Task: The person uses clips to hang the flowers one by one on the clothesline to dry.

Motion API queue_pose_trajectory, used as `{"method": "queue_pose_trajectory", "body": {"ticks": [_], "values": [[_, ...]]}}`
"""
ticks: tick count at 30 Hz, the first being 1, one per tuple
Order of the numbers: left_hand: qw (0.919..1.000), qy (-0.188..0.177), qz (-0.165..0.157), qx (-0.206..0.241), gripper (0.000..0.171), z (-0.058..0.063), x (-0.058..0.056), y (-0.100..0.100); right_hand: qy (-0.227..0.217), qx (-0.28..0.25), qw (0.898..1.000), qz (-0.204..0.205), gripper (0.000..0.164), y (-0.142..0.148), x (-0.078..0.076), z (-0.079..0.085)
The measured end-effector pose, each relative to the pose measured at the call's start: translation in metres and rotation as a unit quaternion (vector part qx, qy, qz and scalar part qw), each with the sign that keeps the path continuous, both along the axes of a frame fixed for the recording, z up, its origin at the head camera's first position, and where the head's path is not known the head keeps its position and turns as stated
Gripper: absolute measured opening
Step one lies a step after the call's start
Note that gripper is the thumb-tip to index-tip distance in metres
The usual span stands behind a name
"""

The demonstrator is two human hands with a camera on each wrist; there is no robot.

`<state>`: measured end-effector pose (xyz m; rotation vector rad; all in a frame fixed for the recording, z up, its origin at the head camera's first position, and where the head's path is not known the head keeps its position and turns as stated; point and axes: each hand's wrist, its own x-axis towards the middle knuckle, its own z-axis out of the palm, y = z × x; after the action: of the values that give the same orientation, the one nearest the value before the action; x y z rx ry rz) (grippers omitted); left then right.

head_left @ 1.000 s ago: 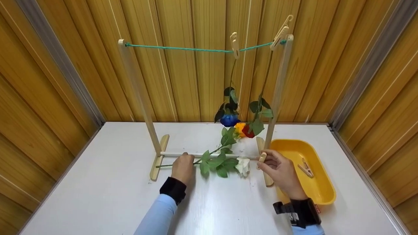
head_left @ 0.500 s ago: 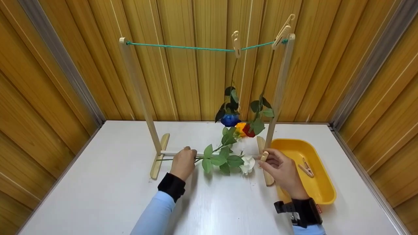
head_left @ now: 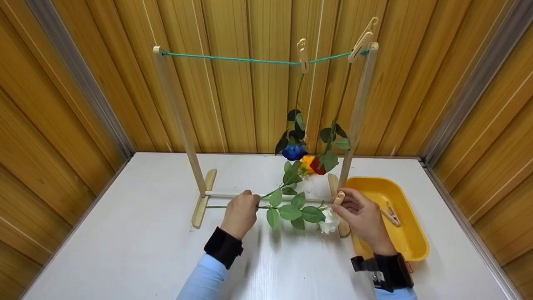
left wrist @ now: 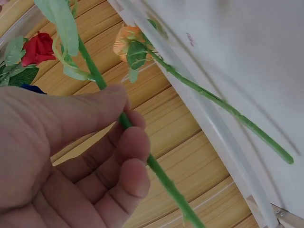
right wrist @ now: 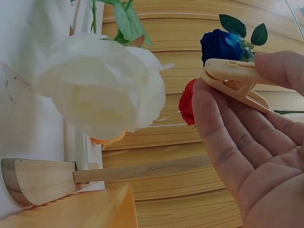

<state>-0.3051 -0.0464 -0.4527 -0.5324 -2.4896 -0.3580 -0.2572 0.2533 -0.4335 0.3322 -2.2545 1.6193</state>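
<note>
stem (left wrist: 168,184) is hidden where left hand (head_left: 240,213) pinches it

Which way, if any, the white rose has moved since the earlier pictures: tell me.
Yes: in the head view, the white rose has moved right, toward the right wooden rack foot.

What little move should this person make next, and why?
Probably raise the white rose, stem end up, toward the green cord: the left hand pinches its stem, the right hand holds a peg, and the blue rose and red rose already hang head-down from that cord by other pegs.
</note>
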Motion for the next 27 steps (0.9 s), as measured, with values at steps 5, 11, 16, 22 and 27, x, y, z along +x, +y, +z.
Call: {"method": "queue_pose_trajectory", "body": {"ticks": [5, 11, 16, 22, 27], "values": [[1.0000, -0.007, -0.002, 0.007, 0.021, 0.000, 0.014, 0.004, 0.004, 0.003, 1.000, -0.002, 0.034, 0.000, 0.001, 0.001], [0.9997, -0.020, -0.006, 0.014, 0.024, -0.006, 0.028, 0.006, 0.021, 0.010, 1.000, -0.001, 0.034, -0.001, 0.002, 0.002], [0.9989, -0.044, -0.011, 0.010, 0.025, -0.018, 0.033, 0.006, 0.023, 0.017, 1.000, -0.003, 0.034, -0.004, 0.002, 0.001], [0.9971, -0.072, -0.018, 0.013, 0.025, -0.025, 0.037, 0.007, 0.021, 0.022, 0.999, -0.017, 0.035, -0.007, 0.002, 0.000], [0.9977, -0.065, -0.019, 0.008, 0.028, -0.028, 0.037, 0.007, 0.012, 0.027, 0.999, -0.010, 0.034, -0.006, 0.002, 0.001]]}}
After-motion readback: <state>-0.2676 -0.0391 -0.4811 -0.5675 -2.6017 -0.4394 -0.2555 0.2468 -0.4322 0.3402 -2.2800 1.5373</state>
